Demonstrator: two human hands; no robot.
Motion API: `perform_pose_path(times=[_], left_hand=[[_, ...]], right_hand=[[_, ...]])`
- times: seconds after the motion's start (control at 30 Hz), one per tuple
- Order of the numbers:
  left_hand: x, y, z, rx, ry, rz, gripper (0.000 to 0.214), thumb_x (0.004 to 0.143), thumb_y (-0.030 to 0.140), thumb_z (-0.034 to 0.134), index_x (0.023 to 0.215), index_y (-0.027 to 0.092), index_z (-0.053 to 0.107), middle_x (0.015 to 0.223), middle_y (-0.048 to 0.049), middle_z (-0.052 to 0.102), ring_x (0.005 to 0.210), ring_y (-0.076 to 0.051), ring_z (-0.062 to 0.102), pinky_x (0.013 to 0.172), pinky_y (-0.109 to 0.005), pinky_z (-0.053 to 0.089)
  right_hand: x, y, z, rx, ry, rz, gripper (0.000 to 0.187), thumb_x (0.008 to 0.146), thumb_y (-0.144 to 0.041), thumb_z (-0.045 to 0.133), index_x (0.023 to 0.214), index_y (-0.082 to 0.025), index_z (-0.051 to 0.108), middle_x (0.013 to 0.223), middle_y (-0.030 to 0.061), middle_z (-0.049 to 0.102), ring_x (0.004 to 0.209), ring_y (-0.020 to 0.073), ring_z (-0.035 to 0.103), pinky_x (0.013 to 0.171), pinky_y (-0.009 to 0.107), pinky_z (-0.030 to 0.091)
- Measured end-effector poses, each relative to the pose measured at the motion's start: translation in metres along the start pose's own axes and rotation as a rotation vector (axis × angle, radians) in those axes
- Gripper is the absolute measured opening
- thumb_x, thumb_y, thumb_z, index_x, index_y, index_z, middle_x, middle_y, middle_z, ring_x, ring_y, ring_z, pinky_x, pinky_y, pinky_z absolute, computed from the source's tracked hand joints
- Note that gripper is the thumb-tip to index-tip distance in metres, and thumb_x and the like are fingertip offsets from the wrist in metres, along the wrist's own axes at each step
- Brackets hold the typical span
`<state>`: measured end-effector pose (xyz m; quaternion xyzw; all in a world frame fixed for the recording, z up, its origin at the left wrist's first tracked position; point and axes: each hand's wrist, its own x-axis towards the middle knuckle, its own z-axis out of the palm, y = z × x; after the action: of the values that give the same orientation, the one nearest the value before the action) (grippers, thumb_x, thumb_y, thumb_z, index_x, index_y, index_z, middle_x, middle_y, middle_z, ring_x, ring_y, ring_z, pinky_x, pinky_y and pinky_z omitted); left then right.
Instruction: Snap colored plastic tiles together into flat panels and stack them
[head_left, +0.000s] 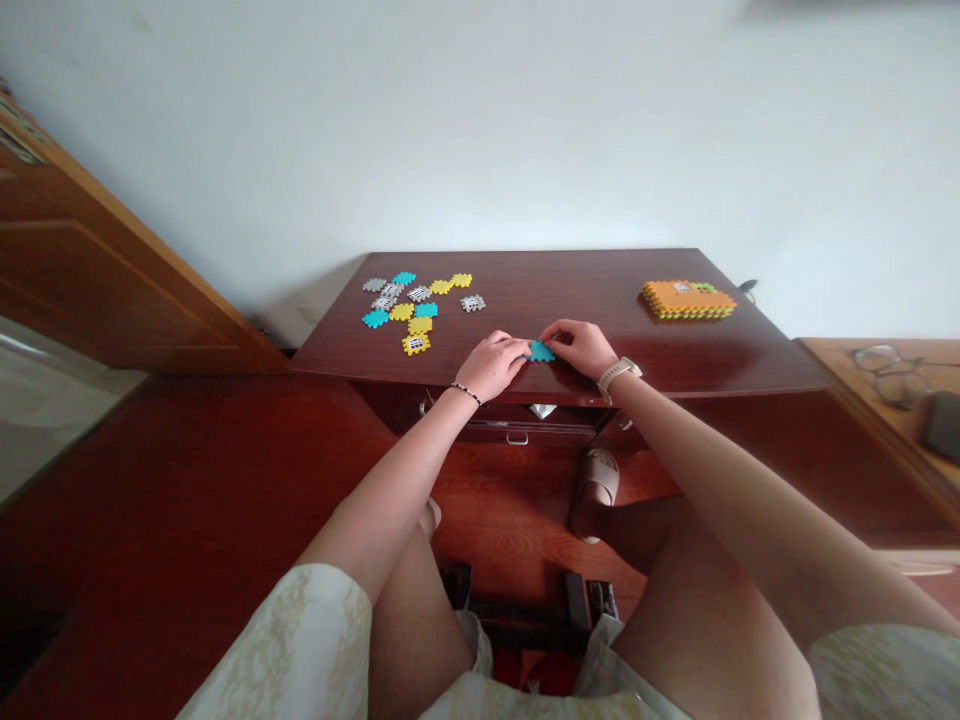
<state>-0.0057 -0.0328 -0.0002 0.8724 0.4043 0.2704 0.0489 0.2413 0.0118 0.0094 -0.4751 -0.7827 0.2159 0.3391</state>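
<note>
At the left of the dark polished wooden desk (600,300), a loose scatter of interlocking plastic tiles (409,305) in grey, teal and yellow is being left lying flat, with most toothed edges seemingly unjoined. Near the desk's front edge, a teal tile (540,352) is being held between both hands. The left hand (491,365), with a beaded bracelet (466,394) at its wrist, is being kept with its fingers (517,345) pressed together against the tile. The right hand (581,348), with a watch (619,375) on its wrist, is being curved toward it, its fingertips (551,335) meeting the tile; how firmly it is being pinched cannot be told. At the right, a layered orange and yellow stack of tiles (686,299) is being left as a built-up block, while glasses (889,375) are being kept on a wooden shelf (847,365).
</note>
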Motion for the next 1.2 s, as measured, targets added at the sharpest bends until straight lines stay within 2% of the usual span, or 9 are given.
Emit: perform_pose_path(times=[0.27,0.53,0.9,1.03,1.2], left_hand=[[0.0,0.002,-0.001,0.0,0.004,-0.003,0.026,0.11,0.017,0.062,0.128,0.026,0.078,0.14,-0.0025,0.079,0.126,-0.026,0.065,0.118,-0.045,0.056],[0.0,0.001,-0.001,0.011,0.007,0.026,0.026,0.11,0.018,0.061,0.124,0.026,0.082,0.144,-0.0002,0.079,0.125,-0.027,0.064,0.118,-0.045,0.056],[0.004,-0.006,0.002,-0.043,0.02,0.008,0.028,0.107,0.021,0.066,0.133,0.026,0.077,0.144,-0.005,0.077,0.131,-0.026,0.067,0.122,-0.047,0.053],[0.006,-0.016,-0.011,-0.004,0.062,-0.101,0.031,0.108,0.029,0.067,0.137,0.024,0.074,0.153,-0.01,0.071,0.145,-0.029,0.06,0.127,-0.05,0.049],[0.0,-0.044,-0.036,0.22,0.077,-0.419,0.046,0.106,0.039,0.067,0.147,0.018,0.066,0.164,-0.0177,0.059,0.155,-0.038,0.049,0.13,-0.058,0.043]], right_hand=[[0.001,-0.001,-0.001,0.004,-0.005,0.008,0.016,0.088,-0.024,0.073,0.096,-0.021,0.087,0.089,0.0038,0.083,0.078,0.0205,0.07,0.082,0.033,0.055],[0.0,-0.001,-0.001,-0.008,-0.003,-0.006,0.016,0.088,-0.026,0.073,0.096,-0.022,0.087,0.09,0.0038,0.084,0.079,0.0211,0.071,0.082,0.033,0.056],[0.001,0.003,0.0,-0.007,-0.008,-0.025,0.016,0.089,-0.026,0.072,0.096,-0.022,0.086,0.093,0.0038,0.084,0.082,0.022,0.073,0.084,0.034,0.056],[0.001,0.004,0.0,-0.017,-0.005,-0.016,0.016,0.089,-0.026,0.072,0.097,-0.023,0.086,0.092,0.0037,0.084,0.082,0.0217,0.072,0.084,0.034,0.057],[0.0,0.004,-0.001,-0.03,-0.011,0.007,0.016,0.089,-0.027,0.072,0.098,-0.023,0.086,0.095,0.0043,0.085,0.084,0.0222,0.073,0.085,0.034,0.057]])
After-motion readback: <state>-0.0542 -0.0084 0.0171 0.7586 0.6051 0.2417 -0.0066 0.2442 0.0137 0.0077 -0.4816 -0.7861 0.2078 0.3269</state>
